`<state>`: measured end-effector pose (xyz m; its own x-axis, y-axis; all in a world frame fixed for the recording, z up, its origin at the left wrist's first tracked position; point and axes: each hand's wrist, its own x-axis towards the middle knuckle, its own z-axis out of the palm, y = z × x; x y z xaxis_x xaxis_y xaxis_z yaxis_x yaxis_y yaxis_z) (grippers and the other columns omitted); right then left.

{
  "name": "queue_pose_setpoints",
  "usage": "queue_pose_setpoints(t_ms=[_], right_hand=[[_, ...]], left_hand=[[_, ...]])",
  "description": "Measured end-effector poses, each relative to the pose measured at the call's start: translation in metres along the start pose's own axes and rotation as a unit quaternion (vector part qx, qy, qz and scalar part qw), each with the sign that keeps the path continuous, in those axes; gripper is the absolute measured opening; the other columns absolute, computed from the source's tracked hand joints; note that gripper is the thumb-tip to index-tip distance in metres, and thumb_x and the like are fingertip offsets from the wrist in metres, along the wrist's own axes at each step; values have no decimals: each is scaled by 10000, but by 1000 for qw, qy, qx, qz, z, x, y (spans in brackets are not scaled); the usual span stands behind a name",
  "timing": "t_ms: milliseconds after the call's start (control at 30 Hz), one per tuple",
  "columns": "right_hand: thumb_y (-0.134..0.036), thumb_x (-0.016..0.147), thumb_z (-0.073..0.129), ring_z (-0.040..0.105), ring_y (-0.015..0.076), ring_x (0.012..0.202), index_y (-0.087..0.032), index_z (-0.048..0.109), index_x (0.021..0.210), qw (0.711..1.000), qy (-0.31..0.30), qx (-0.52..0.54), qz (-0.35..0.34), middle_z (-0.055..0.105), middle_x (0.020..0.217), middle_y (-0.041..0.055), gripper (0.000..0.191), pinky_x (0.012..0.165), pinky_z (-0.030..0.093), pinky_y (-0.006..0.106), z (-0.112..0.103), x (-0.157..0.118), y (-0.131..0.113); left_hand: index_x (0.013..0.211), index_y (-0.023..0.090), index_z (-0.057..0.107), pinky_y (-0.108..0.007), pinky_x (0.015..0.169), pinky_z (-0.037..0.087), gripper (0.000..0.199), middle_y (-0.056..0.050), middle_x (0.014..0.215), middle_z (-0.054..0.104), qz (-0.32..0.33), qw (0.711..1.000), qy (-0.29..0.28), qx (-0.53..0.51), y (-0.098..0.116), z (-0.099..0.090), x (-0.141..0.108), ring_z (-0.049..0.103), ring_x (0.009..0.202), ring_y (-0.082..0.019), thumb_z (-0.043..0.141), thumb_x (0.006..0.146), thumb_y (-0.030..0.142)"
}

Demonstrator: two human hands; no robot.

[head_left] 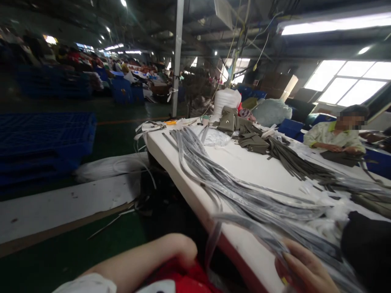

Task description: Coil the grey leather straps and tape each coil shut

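Note:
My right hand (302, 266) is at the lower right edge of the table, its fingers closed on a grey strap in clear plastic (244, 221). The strap arches left from my fingers and hangs over the table edge. Beyond it, a long bundle of similar wrapped straps (220, 179) runs across the white table (238, 160). My left arm is bent at the lower left, and my left hand is outside the picture.
Olive-grey fabric pieces (253, 142) and dark straps (290, 158) lie across the table. A person (336, 138) sits at the far right side, hands on dark fabric. Blue pallets (45, 142) stand at left; a metal post (177, 61) rises behind the table.

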<state>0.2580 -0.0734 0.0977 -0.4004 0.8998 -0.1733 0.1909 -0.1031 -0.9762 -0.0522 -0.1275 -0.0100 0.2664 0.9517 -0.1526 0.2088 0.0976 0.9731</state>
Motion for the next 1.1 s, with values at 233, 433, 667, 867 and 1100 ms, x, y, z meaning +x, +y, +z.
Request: queue_pose_setpoints(t_ms=[233, 433, 667, 867, 1100], right_hand=[[-549, 729, 706, 377, 100, 453, -173, 653, 706, 999, -24, 30, 12, 518, 552, 15, 380, 402, 264, 203, 3, -25, 2], [-565, 681, 728, 447, 134, 446, -175, 714, 746, 999, 18, -22, -17, 564, 553, 40, 396, 372, 316, 216, -15, -38, 16], [-520, 656, 768, 478, 134, 462, -177, 747, 811, 996, 65, -57, 32, 609, 599, 55, 377, 356, 305, 185, -43, -48, 33], [-573, 618, 773, 500, 151, 472, -198, 761, 748, 991, 86, -87, 54, 625, 581, 59, 397, 367, 348, 203, -45, -58, 27], [-481, 644, 781, 647, 257, 676, -191, 786, 796, 989, 14, -146, 35, 714, 752, 81, 327, 545, 555, 314, -52, -43, 34]], left_hand=[[922, 222, 686, -358, 1030, 379, 353, -83, 1012, 678, 60, 973, 217, 58, 34, -44, 30, 581, 1064, -253, 417, 921, 449], [906, 195, 738, -325, 950, 434, 479, -65, 960, 718, 114, 993, 0, 24, 57, -23, 37, 622, 967, -247, 444, 913, 573], [733, 197, 644, -235, 506, 437, 425, 14, 555, 566, -61, 953, -293, -53, 48, -39, 27, 554, 474, -138, 637, 791, 618], [817, 208, 674, -221, 400, 368, 341, 4, 573, 545, -127, 903, -404, -73, 48, -65, 17, 458, 437, -121, 722, 756, 540], [834, 176, 675, -181, 355, 169, 299, 49, 522, 442, -102, 943, -308, -69, 35, -85, 20, 288, 399, -60, 772, 739, 442]])
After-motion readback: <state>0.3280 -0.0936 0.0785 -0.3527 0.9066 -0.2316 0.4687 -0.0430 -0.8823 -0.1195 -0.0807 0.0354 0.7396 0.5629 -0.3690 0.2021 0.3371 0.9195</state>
